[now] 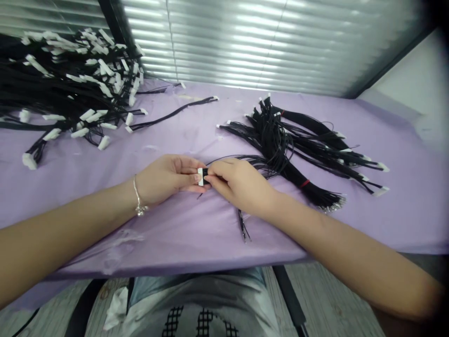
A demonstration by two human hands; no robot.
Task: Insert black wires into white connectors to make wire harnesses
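Note:
Between the fingers of my left hand (173, 178) sits a small white plug connector (200, 177), gripped by thumb and fingertips. Right beside it, my right hand (238, 182) pinches the black wires (206, 176) at the connector's edge. Several thin black wires (254, 161) run from behind my right hand toward the wire bundle. Below that hand, a few loose wire ends with metal tips (244, 229) hang over the cloth. My fingers hide how far the wires sit in the connector.
A large heap of black cables with white connectors (101, 75) fills the left back of the purple cloth (196, 238). Bundled black wires with a red tie (304, 183) lie at the right. One cable (175, 111) stretches across the middle back. Window blinds (238, 42) stand behind the table.

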